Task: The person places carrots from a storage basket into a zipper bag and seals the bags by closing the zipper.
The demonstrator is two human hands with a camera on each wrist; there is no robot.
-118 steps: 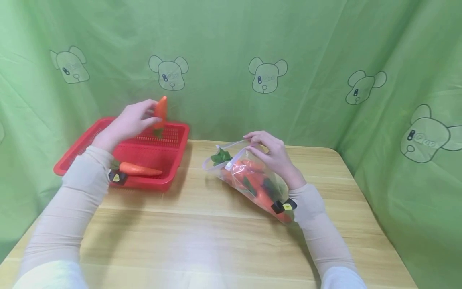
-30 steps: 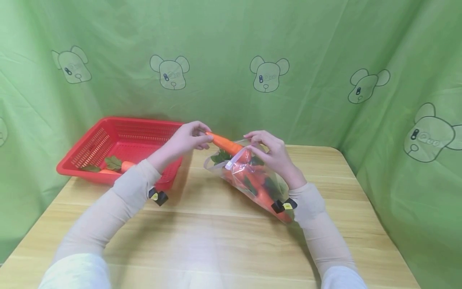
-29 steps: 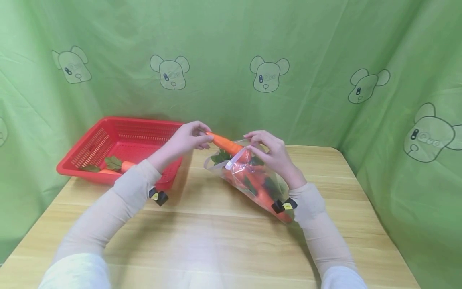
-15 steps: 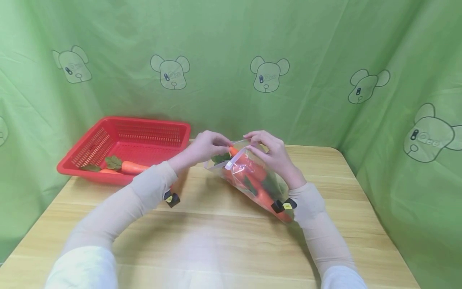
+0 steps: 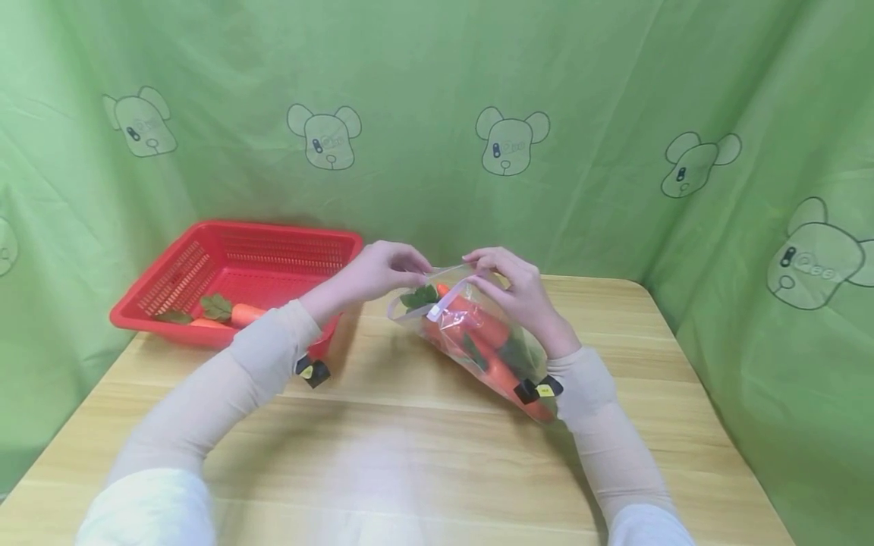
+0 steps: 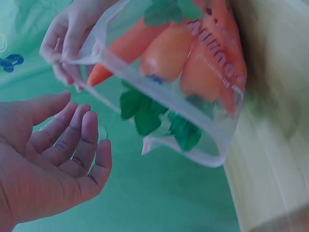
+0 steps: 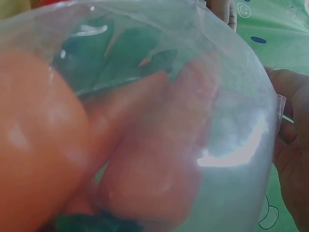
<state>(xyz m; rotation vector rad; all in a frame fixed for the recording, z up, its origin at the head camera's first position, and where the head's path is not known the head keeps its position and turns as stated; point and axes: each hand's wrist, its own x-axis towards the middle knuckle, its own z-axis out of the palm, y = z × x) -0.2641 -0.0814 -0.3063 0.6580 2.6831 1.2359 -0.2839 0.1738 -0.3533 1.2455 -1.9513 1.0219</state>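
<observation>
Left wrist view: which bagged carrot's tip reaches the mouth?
The carrot nearest the right hand; its tip passes the zip strip; neighbouring carrots stop short.

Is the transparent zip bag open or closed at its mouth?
The transparent zip bag is open: in the left wrist view its two edges stand apart, and the right hand pinches it there.

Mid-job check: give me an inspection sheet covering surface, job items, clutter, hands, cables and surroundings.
Surface: wood-grain table, glare near the front edge.
Job items: clear bag with its mouth open, several bagged carrots inside; red basket with at least two loose carrots, partly hidden by the left arm.
Clutter: nothing seen.
Hands: left hand holds nothing, fingers loosely bent beside the bag's mouth; right hand pinches the bag's rim.
Cables: nothing seen.
Surroundings: green curtain printed with cartoon animal heads.
</observation>
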